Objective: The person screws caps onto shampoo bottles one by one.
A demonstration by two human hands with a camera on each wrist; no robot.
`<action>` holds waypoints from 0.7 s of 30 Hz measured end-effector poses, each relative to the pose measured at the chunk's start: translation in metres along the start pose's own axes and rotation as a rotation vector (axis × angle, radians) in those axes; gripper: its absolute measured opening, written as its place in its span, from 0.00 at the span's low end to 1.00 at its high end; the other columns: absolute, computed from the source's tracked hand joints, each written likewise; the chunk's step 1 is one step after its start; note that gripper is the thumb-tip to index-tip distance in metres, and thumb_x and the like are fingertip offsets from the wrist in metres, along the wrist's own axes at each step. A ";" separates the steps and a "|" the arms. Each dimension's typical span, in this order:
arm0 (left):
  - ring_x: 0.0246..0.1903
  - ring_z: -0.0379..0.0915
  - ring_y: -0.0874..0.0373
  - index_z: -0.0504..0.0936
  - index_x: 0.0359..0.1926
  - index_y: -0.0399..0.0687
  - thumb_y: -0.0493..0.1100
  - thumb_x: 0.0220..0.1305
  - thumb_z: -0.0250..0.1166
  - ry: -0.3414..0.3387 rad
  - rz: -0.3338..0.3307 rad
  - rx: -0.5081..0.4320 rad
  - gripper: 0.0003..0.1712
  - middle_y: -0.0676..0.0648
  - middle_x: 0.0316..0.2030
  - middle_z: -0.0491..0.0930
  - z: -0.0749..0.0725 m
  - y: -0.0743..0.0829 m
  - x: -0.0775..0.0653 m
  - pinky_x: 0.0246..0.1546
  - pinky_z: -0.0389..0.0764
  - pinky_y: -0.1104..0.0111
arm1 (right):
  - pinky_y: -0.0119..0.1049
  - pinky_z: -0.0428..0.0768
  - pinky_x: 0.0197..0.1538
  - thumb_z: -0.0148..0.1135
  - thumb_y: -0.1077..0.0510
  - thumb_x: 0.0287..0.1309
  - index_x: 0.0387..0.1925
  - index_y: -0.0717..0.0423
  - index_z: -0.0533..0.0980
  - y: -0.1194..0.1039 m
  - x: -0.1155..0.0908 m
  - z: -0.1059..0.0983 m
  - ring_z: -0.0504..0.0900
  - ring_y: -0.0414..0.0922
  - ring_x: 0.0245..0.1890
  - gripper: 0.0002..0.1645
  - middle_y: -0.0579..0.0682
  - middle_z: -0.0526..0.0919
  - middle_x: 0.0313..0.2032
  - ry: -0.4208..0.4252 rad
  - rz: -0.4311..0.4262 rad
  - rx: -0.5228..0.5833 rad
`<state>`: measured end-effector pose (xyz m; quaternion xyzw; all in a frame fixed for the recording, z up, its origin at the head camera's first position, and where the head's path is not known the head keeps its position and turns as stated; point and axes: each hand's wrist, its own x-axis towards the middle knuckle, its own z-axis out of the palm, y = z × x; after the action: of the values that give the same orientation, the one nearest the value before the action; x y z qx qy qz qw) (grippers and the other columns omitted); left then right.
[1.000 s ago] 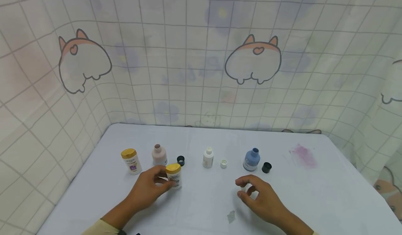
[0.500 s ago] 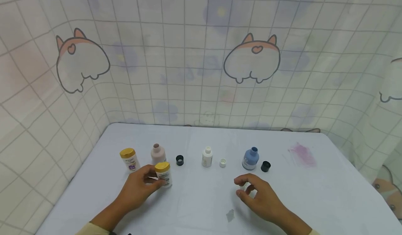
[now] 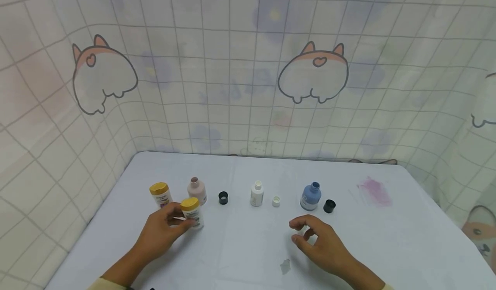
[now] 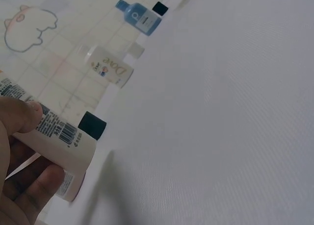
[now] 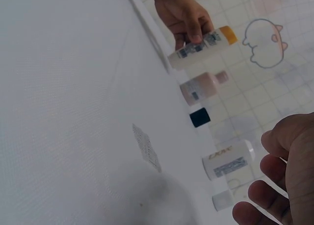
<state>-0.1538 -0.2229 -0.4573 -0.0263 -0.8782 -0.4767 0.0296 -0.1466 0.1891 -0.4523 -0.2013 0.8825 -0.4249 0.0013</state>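
My left hand [image 3: 162, 229] grips a small white bottle with a yellow cap [image 3: 192, 216], thumb in front and fingers behind. Its printed label and barcode face the left wrist camera, where the bottle [image 4: 73, 149] tilts across the view. Behind that hand stands a second yellow-capped white bottle [image 3: 160, 193], its lower part hidden. Just beyond the held bottle is an uncapped pink bottle [image 3: 197, 191]. Over the table at right, my right hand [image 3: 321, 247] hovers with fingers loosely bent and nothing held; the right wrist view shows its relaxed fingers [image 5: 272, 195].
A black cap [image 3: 223, 198] lies beside the pink bottle. Mid-table stands an open white Dove bottle [image 3: 256, 196] with a white cap [image 3: 276, 201] next to it. Farther right are an open blue bottle [image 3: 311, 198] and another black cap [image 3: 329, 206]. A patterned curtain [image 3: 248, 66] hangs behind the table.
The left hand has carried the yellow-capped bottle leftward, away from the black cap and in front of the pink bottle. It now covers part of the second yellow-capped bottle. The right hand stays put.
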 end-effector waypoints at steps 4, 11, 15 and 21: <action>0.38 0.78 0.61 0.77 0.43 0.53 0.50 0.48 0.74 0.011 0.012 -0.004 0.21 0.51 0.40 0.80 -0.003 -0.002 -0.001 0.38 0.79 0.74 | 0.32 0.78 0.31 0.63 0.44 0.57 0.46 0.39 0.75 0.000 0.000 0.000 0.77 0.37 0.33 0.15 0.40 0.79 0.41 -0.007 0.026 -0.009; 0.38 0.79 0.59 0.77 0.45 0.54 0.55 0.48 0.73 0.010 0.001 0.003 0.24 0.51 0.41 0.81 -0.009 -0.008 -0.002 0.37 0.80 0.72 | 0.31 0.78 0.30 0.63 0.44 0.57 0.46 0.41 0.75 -0.002 0.000 0.000 0.77 0.38 0.33 0.16 0.41 0.79 0.42 -0.011 0.019 0.006; 0.39 0.79 0.60 0.76 0.46 0.55 0.55 0.49 0.72 0.014 0.006 0.022 0.24 0.52 0.42 0.80 -0.013 -0.012 -0.002 0.37 0.80 0.72 | 0.31 0.78 0.30 0.63 0.45 0.58 0.45 0.40 0.75 -0.001 -0.001 0.000 0.77 0.38 0.33 0.15 0.41 0.79 0.41 -0.003 0.006 0.008; 0.39 0.78 0.60 0.76 0.45 0.54 0.54 0.50 0.72 0.046 0.021 0.042 0.24 0.51 0.42 0.80 -0.017 -0.019 -0.002 0.38 0.80 0.72 | 0.31 0.78 0.30 0.63 0.45 0.58 0.45 0.39 0.75 0.001 0.000 0.001 0.77 0.38 0.33 0.14 0.41 0.79 0.42 -0.003 0.002 0.007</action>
<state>-0.1526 -0.2476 -0.4635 -0.0238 -0.8867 -0.4584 0.0552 -0.1463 0.1891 -0.4533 -0.2012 0.8812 -0.4277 0.0038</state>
